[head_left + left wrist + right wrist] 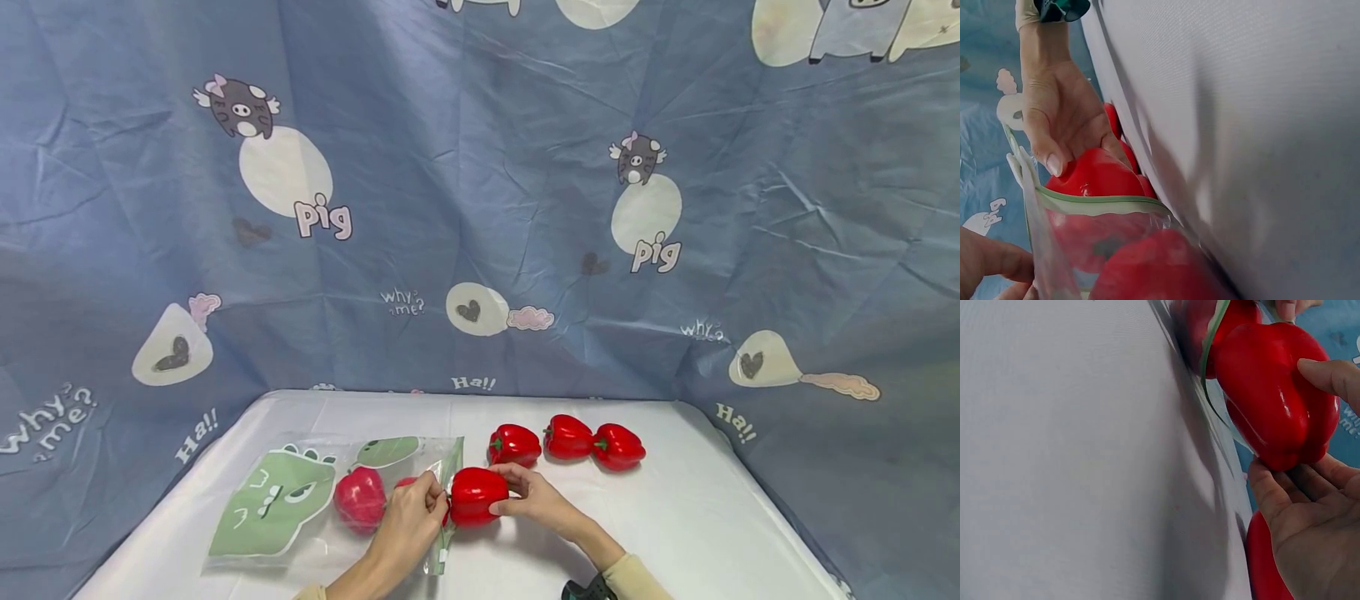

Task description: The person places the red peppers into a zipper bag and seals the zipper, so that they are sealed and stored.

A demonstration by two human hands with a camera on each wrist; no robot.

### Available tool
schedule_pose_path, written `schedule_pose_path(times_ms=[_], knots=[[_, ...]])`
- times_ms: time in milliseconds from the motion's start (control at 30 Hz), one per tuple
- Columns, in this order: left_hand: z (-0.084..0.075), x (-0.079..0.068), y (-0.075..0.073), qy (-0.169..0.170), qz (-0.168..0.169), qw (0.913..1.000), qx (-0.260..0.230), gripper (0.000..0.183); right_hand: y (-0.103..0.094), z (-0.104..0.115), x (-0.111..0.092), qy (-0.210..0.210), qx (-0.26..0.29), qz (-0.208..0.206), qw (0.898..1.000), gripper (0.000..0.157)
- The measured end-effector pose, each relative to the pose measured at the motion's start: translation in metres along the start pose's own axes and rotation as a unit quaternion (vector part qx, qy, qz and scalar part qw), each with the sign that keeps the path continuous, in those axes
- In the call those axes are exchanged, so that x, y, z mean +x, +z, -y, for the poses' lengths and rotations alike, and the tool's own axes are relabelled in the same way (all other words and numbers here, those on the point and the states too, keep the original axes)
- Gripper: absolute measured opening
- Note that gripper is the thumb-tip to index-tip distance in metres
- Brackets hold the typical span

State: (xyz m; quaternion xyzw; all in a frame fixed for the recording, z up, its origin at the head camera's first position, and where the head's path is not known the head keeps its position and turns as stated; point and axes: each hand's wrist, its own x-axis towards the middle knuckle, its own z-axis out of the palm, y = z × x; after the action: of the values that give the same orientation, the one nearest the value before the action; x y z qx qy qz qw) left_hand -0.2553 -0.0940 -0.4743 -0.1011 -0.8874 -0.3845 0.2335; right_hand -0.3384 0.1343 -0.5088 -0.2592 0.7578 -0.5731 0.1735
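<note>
Fingers of the right hand (538, 500) grip a red bell pepper (476, 497) by its base, at the mouth of a clear bag (277, 510). Fingers of the left hand (408, 517) pinch the bag's edge; three loose peppers (569, 438) lie beyond the right fingers.

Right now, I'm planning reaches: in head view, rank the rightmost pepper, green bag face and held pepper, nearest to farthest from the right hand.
1. Held pepper, in right hand.
2. Rightmost pepper, back right.
3. Green bag face, far left.
</note>
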Motion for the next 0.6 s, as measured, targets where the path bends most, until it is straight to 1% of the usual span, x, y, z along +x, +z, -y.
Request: schedule_pose_path(times_ms=[167, 267, 433, 600], knots=[[0.0, -0.001, 0.001, 0.006, -0.005, 0.9999, 0.012, 0.02, 0.003, 0.0, 0.0, 0.015, -0.007, 0.005, 1.0, 0.059], [0.001, -0.001, 0.001, 0.004, 0.0, 1.0, 0.007, 0.02, 0.005, -0.001, 0.001, 0.016, -0.004, 0.004, 1.0, 0.057], [0.001, -0.001, 0.001, -0.003, 0.012, 0.9999, -0.01, 0.019, 0.008, -0.002, 0.002, 0.002, -0.002, 0.007, 1.0, 0.055], [0.0, -0.001, 0.001, -0.011, 0.022, 0.9995, -0.022, 0.014, 0.011, -0.002, 0.003, -0.003, 0.0, 0.014, 1.0, 0.055]])
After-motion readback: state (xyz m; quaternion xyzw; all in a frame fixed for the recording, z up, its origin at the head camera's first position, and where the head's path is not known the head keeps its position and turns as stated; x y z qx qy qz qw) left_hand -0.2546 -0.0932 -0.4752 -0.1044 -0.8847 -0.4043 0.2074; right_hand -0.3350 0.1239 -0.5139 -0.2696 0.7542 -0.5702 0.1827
